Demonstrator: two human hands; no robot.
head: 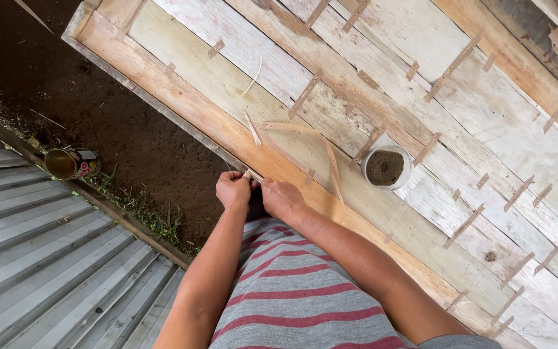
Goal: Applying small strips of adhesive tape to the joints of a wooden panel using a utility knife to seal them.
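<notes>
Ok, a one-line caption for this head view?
Both hands, left hand and right hand, pinch a small wooden sliver at a plank panel edge.

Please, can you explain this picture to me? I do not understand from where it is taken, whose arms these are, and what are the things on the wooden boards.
The picture comes from a camera worn on a person's head, looking down, so you see that person's own arms and striped shirt. The left hand and right hand meet at the edge of a big wooden panel made of pale boards. Together they pinch a thin wooden sliver. Many short wooden strips are fixed across the joints between the boards. Some loose sticks lie on the panel, and a small white cup filled with something dark and grainy. Left of the panel is bare soil, an open tin can lying on its side, and corrugated metal sheeting.
</notes>
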